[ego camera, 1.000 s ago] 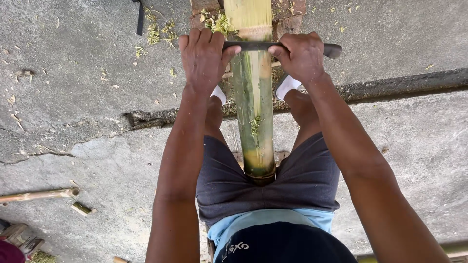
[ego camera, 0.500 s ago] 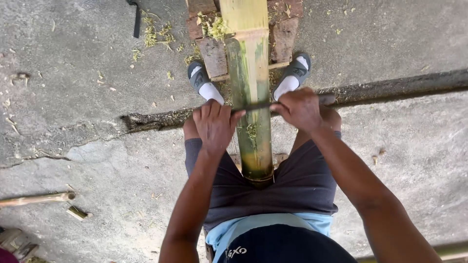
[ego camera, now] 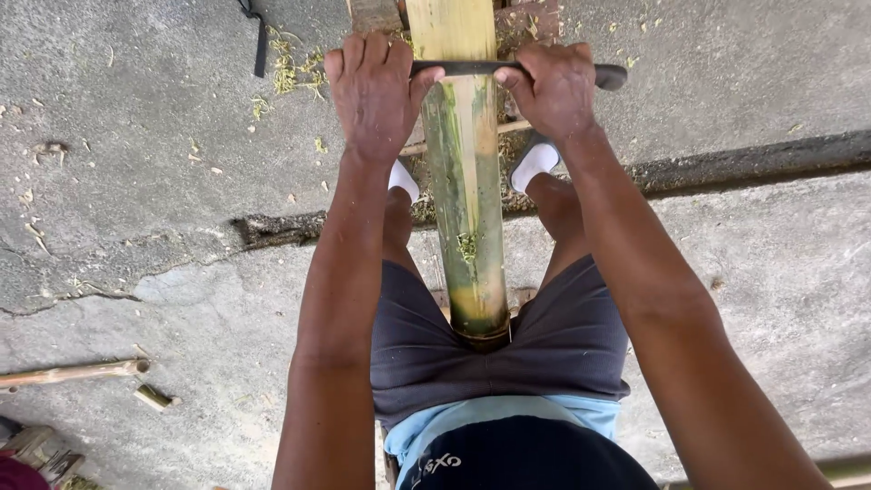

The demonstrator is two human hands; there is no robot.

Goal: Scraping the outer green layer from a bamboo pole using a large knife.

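Two hands are closed on a dark scraping blade point(ego camera: 472, 68) laid across a bamboo pole point(ego camera: 464, 181). One end is gripped by the left hand point(ego camera: 374, 91), the other by the right hand point(ego camera: 555, 91). The pole is held between the knees, above the concrete floor point(ego camera: 136, 181).

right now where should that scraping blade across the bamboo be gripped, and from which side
Grip the blade by its two ends, one on each side of the bamboo pole, coming from above with fingers curled over. It lies crosswise over the pole, so only the ends stick out free. The left hand and right hand hold it just so.
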